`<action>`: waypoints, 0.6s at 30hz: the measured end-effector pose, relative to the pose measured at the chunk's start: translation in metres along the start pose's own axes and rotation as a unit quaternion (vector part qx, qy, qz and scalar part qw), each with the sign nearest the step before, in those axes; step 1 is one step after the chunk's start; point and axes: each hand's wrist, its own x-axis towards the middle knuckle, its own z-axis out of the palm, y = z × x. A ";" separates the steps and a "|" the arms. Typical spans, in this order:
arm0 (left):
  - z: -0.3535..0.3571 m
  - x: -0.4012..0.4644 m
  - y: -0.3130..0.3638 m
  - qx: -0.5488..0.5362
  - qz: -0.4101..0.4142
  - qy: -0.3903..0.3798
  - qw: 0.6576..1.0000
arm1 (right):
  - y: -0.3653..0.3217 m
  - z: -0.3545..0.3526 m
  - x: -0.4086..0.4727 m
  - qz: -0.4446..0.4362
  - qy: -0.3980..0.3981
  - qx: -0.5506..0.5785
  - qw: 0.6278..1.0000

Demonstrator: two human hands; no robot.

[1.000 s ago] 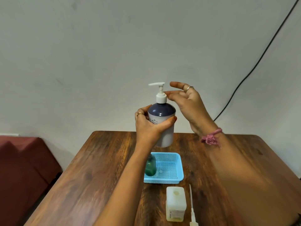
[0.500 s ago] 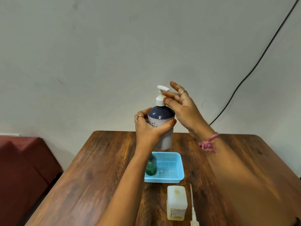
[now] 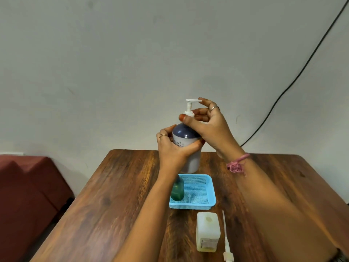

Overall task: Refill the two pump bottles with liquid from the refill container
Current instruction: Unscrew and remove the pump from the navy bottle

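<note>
White-and-navy pump bottle (image 3: 188, 146) is held upright in the air above the far end of the worktop (image 3: 117, 195), directly beyond the blue mesh basket (image 3: 205, 200), which serves as the reference point for all positions below. Left hand (image 3: 172, 148) forms a grip around the bottle body, fingers and thumb curled round the patterned white section under the navy shoulder. Right hand (image 3: 209, 125) is at the white pump head (image 3: 190, 108): thumb and fingers pinch the collar at the base of the pump stem, and one raised finger touches the rear end of the nozzle bar; the nozzle points left. A pink band (image 3: 237, 164) sits on the right wrist, and each hand shows a ring. Inside the basket, against its left wall, stands a green bottle (image 3: 177, 190), partly hidden by the left forearm. Just nearer than the basket, the translucent refill container (image 3: 207, 231) stands upright on the worktop, its top without a cap. Immediately right of that container lies a detached white pump with dip tube (image 3: 226, 241), tube end toward the basket. A black cable (image 3: 294, 80) runs diagonally down the wall beyond the basket, and a dark red seat (image 3: 28, 186) stands well to its left
</note>
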 end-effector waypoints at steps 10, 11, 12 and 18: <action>-0.019 0.001 -0.014 0.043 0.005 -0.002 0.999 | -0.013 0.004 0.004 -0.025 0.070 0.065 0.995; -0.022 0.001 -0.017 0.044 0.002 -0.005 0.999 | -0.014 0.005 0.005 -0.025 0.072 0.069 0.995; -0.025 0.001 -0.020 0.045 -0.001 -0.009 0.999 | -0.016 0.005 0.006 -0.024 0.074 0.073 0.994; -0.038 0.005 -0.036 0.053 -0.005 -0.018 0.998 | -0.019 0.010 0.010 -0.019 0.093 0.101 0.990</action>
